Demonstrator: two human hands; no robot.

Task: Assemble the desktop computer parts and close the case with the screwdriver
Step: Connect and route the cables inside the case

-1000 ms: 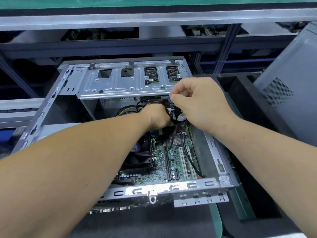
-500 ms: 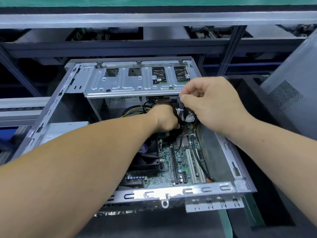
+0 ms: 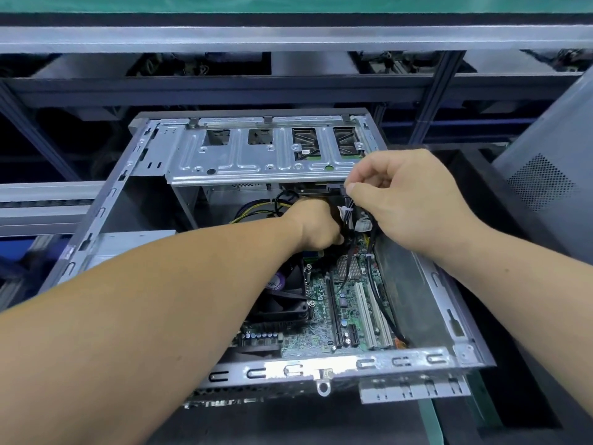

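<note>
An open grey computer case (image 3: 401,359) lies in front of me with its green motherboard (image 3: 349,303) and black CPU fan (image 3: 282,300) exposed. A metal drive cage (image 3: 256,159) spans its far end. My left hand (image 3: 316,224) reaches deep under the cage, its fingers hidden among the black cables. My right hand (image 3: 407,200) pinches a bundle of black cables (image 3: 348,208) with white connectors just below the cage's right end. No screwdriver is in view.
The grey side panel (image 3: 552,175) with a perforated vent leans at the right. A metal conveyor frame (image 3: 288,36) runs across the back. A black tray edge (image 3: 475,162) sits to the right of the case.
The view has shifted slightly, so the case sits further right and lower. My right hand has lifted the cable bundle a little toward the cage; the left hand stays under it.
</note>
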